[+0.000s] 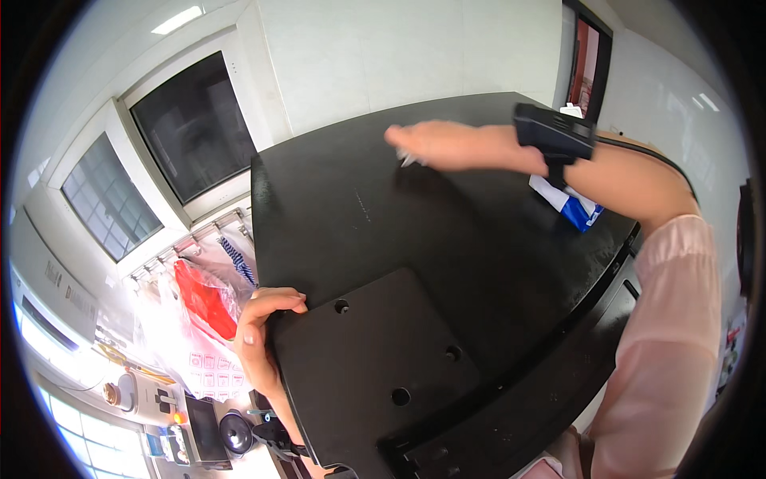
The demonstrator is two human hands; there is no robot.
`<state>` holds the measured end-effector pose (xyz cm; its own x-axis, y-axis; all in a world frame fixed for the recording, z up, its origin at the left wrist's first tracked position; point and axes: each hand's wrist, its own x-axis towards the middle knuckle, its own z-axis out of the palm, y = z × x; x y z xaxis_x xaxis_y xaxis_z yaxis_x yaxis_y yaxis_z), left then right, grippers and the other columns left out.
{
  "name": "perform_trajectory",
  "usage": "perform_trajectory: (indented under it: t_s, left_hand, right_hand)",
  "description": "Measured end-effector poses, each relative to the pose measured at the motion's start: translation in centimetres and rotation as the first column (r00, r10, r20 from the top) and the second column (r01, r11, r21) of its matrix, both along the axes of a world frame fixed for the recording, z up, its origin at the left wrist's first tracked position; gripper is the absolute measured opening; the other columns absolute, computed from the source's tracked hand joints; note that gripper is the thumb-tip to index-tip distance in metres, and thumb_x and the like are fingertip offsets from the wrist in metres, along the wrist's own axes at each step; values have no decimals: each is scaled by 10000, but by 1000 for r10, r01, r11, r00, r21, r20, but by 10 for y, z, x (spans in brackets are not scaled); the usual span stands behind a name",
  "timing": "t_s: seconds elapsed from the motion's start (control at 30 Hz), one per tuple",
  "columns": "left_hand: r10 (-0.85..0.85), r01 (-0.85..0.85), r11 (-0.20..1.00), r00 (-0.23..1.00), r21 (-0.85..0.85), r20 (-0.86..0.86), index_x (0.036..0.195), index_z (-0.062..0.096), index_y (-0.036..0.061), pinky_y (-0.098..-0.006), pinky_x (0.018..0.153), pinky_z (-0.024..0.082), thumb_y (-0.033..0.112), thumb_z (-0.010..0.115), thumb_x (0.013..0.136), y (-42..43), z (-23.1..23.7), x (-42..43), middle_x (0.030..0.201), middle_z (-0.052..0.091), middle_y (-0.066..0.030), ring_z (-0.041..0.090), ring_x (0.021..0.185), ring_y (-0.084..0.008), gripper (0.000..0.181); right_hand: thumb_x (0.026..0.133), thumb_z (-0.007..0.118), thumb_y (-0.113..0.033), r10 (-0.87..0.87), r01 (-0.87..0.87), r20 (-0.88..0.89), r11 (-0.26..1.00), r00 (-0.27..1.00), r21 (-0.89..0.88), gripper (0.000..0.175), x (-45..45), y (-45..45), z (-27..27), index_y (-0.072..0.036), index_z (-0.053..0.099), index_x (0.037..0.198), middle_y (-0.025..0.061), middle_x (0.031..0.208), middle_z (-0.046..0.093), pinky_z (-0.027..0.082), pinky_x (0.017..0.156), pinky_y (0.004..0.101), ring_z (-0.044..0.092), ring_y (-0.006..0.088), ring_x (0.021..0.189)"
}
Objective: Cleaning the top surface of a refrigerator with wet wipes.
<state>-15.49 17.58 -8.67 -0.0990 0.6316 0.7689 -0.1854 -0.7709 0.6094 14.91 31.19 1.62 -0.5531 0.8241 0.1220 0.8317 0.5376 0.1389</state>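
Note:
A broad black, glossy top of what looks like a large appliance (359, 239) lies before me. Over its far part is my right hand (434, 143), blurred, with a scrap of white cloth or tissue (409, 158) showing under its fingers. A black device (553, 135) is strapped to the right wrist. Beyond that forearm's near side lies a blue and white soft packet (568, 206), partly hidden. My left hand (260, 341) curls its fingers and thumb around the left edge of a raised black panel (371, 359), which has several round holes.
A white-framed window (194, 126) and pale wall stand beyond the black top. Plastic bags (206, 299) hang from a hook rail at left. Lower left are a white appliance (146, 398) and a dark lidded pot (236, 432) on a counter. A doorway (586, 66) is at upper right.

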Motion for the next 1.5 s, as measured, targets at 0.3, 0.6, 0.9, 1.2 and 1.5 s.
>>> perform_trajectory:
  t_s: [0.3, 0.6, 0.9, 1.2, 1.5]
  left_hand:
    - [6, -5, 999, 1000, -32, 31, 817, 574, -65, -311, 751, 393, 372, 325, 911, 0, -4, -3, 780, 579, -179, 532, 757, -221, 512]
    - [-9, 8, 1000, 999, 13, 34, 812, 575, -65, -315, 760, 387, 383, 322, 910, 1, 1, 3, 772, 578, -180, 531, 761, -227, 524]
    - [-4, 3, 1000, 999, 22, 52, 801, 584, -58, -328, 762, 378, 368, 325, 905, 1, -4, -2, 762, 579, -183, 525, 758, -235, 509]
    - [-30, 30, 999, 1000, 13, 3, 793, 591, -62, -331, 773, 371, 372, 320, 899, 4, -7, -5, 777, 590, -192, 530, 770, -238, 522]
    - [-39, 39, 999, 998, 12, -45, 783, 598, -50, -339, 798, 354, 393, 315, 896, 7, -1, -6, 803, 599, -191, 523, 798, -244, 537]
  right_hand:
    - [857, 546, -107, 535, -617, -389, 777, 750, -120, 107, -104, -80, -9, -32, 574, 928, 110, 908, 560, 469, 772, 373, 583, 280, 853]
    - [735, 525, -46, -210, 196, 54, 962, 976, 190, 62, -16, 57, -9, -6, 565, 760, 180, 771, 600, 462, 619, 447, 576, 383, 725]
    - [801, 531, -52, 659, -629, -285, 751, 696, 202, 75, -126, -15, -25, -45, 519, 875, 133, 882, 543, 463, 748, 401, 561, 329, 912]
    - [757, 533, -54, 247, -213, -261, 965, 933, 151, 29, -118, 60, -27, -28, 546, 759, 181, 737, 590, 460, 625, 440, 584, 374, 726]
    - [742, 505, 34, 45, -11, -116, 960, 992, 281, 121, -18, 140, -26, 25, 550, 854, 201, 837, 600, 458, 694, 459, 571, 393, 828]
